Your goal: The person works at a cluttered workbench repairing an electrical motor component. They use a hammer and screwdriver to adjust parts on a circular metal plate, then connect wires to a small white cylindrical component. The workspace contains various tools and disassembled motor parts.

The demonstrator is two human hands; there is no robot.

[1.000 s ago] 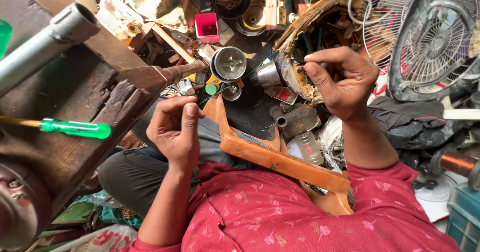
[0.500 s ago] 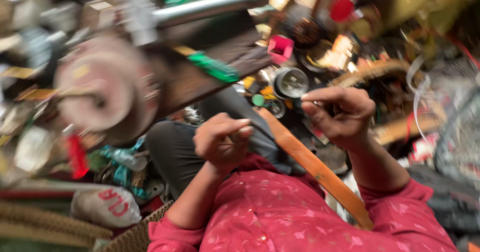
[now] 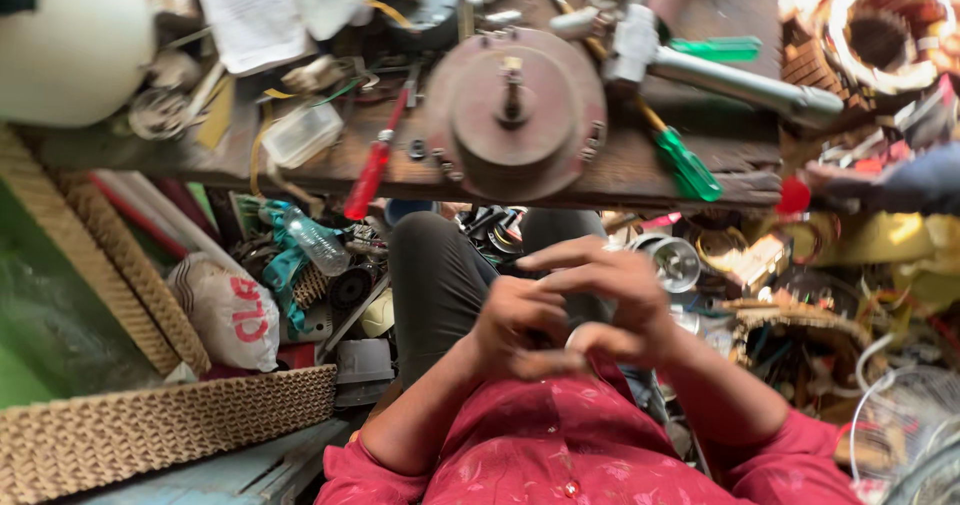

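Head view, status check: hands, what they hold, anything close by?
Left hand and right hand together at chest, fingers curled. Held thing hidden, blurred. Round metal motor housing on wooden bench ahead; green screwdriver beside it.

A second ago the left hand [image 3: 515, 330] and right hand [image 3: 615, 305] were well apart, the right raised by the metal cups and the left resting on an orange strip across the lap. Now they meet, touching, just below the rusty round motor housing [image 3: 515, 110], fingers [image 3: 575, 260] interlaced over something too small to tell. The orange strip is no longer seen. The view has swung (blurring halfway): the worktop [image 3: 620, 170] with the housing now lies straight above the hands, and the fan grille has left the picture.
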